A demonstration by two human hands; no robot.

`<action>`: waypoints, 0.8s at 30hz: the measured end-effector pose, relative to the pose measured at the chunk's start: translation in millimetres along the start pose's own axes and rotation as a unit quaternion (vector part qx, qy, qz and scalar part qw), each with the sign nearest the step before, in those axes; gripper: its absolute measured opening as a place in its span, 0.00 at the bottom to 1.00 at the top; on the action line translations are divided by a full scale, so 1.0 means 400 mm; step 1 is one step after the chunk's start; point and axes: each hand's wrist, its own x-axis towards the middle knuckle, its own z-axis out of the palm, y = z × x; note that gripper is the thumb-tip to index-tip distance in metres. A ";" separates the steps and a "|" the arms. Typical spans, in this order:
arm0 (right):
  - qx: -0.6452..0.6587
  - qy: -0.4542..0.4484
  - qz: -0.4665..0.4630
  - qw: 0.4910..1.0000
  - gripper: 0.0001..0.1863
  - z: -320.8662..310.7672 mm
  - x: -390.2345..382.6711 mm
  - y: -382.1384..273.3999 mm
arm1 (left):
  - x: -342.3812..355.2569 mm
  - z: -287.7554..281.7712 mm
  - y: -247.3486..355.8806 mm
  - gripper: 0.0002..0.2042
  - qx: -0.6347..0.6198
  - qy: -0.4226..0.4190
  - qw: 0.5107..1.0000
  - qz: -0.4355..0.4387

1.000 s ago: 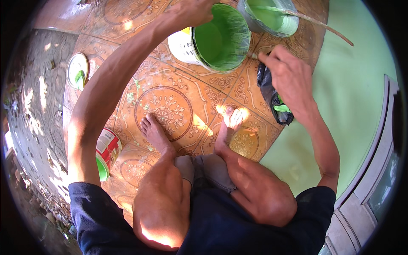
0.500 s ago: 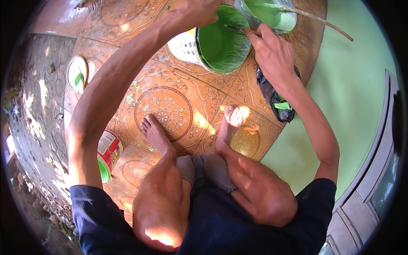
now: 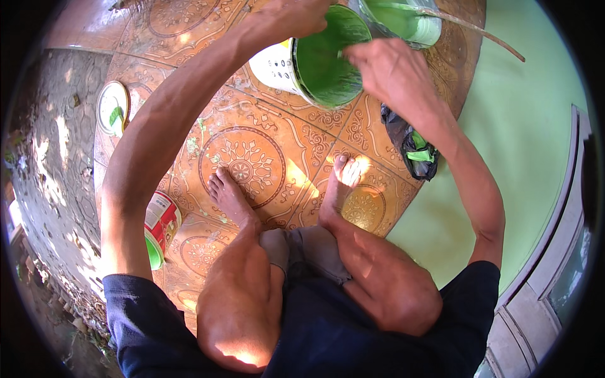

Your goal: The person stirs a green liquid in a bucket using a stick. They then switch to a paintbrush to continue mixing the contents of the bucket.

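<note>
At the top, my left hand is closed on the rim of a white bucket tilted toward my right, with green paint inside and streaked on its wall. My right hand, blurred, reaches over the bucket's right side, closed on a slim tool that dips inside; its type is unclear. Behind it is a second pail of green liquid with a long stick across it. Under my right wrist lies a black plastic bag with green material in it.
A paint-smeared lid lies at the left, and a red and white can with green paint lies below it. My bare feet stand on patterned orange tiles. A pale green wall and window frame are on the right, rough paving on the left.
My right hand has moved up and leftward from the bucket's right rim, carrying the tool farther inside. My left hand has shifted slightly right with the rim, and the bucket tilts a little differently.
</note>
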 end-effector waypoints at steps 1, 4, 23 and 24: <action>0.019 0.013 0.028 0.999 0.12 -0.012 0.016 0.005 | -0.007 -0.031 0.018 0.15 -0.014 -0.030 0.998 -0.045; -0.087 0.102 -0.047 0.990 0.06 0.028 0.013 0.073 | 0.006 -0.020 -0.006 0.15 -0.007 -0.025 0.999 0.028; -0.071 0.038 0.038 0.996 0.09 0.003 0.003 0.063 | 0.027 0.056 -0.018 0.16 -0.031 0.057 0.998 0.017; -0.068 -0.004 0.039 0.997 0.09 -0.002 0.003 0.056 | 0.023 0.065 -0.021 0.16 -0.015 0.066 0.998 0.007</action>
